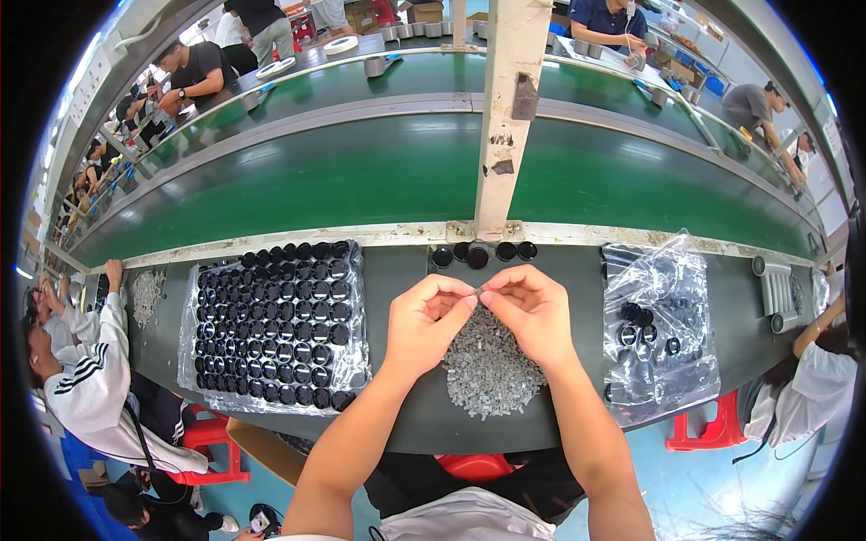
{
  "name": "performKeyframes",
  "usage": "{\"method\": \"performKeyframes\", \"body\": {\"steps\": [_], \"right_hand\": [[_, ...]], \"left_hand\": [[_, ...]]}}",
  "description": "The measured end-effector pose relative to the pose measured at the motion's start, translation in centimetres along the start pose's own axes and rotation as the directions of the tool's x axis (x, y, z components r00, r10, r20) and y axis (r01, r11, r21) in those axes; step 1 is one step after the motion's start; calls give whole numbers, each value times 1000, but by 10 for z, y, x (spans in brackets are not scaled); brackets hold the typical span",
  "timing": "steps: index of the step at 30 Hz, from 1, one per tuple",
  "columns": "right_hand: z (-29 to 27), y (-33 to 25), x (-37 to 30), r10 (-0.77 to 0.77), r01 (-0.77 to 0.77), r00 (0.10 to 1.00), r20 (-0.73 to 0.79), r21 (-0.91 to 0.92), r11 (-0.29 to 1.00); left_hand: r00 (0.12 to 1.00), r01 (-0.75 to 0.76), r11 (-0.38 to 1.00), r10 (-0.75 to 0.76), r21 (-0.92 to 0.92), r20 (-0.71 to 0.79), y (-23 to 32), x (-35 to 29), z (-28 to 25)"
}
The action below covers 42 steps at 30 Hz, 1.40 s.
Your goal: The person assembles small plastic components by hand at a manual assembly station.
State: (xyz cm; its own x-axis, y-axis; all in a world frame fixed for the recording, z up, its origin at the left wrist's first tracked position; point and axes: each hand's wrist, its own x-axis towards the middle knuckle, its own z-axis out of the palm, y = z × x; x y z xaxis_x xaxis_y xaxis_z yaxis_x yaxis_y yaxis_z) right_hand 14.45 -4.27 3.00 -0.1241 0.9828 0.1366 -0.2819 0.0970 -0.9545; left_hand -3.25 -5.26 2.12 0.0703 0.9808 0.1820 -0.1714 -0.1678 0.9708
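Note:
My left hand (429, 316) and my right hand (526, 313) meet fingertip to fingertip over the bench, both closed in a pinch. Between them is a tiny grey piece (478, 291), mostly covered by the fingers. Right below spreads a heap of small grey, partly clear pieces (492, 379). Just beyond my fingertips, a short row of black round caps (478, 258) lies along the back of the bench. To the left, many black round caps (271, 338) stand in close rows on clear plastic film.
On the right lies a clear plastic bag (663, 361) with a few loose black rings (648, 334). A green conveyor belt (361, 185) runs behind the bench, with a white upright post (507, 135) before it. Co-workers sit at both sides; grey cylinders (778, 293) stand far right.

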Motion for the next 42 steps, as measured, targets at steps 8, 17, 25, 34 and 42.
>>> {"method": "performKeyframes", "body": {"steps": [8,17,25,34,42], "right_hand": [[-1,-1,2,-9,9,1000,-7,46,999],[1,0,1,27,-25,999,-20,83,996],[5,5,1,4,-1,998,-62,63,998],[5,3,1,86,-77,995,-52,155,985],[8,6,0,17,-10,997,-72,90,996]], "left_hand": [[1000,20,1000,-20,-15,-12,1,0,1],[1000,-10,1000,10,-3,-23,0,0,1],[999,35,999,-35,-8,-18,-1,0,0],[1000,-1,999,0,-36,-19,-4,1,3],[999,-19,999,18,-35,-29,-1,0,4]]}}
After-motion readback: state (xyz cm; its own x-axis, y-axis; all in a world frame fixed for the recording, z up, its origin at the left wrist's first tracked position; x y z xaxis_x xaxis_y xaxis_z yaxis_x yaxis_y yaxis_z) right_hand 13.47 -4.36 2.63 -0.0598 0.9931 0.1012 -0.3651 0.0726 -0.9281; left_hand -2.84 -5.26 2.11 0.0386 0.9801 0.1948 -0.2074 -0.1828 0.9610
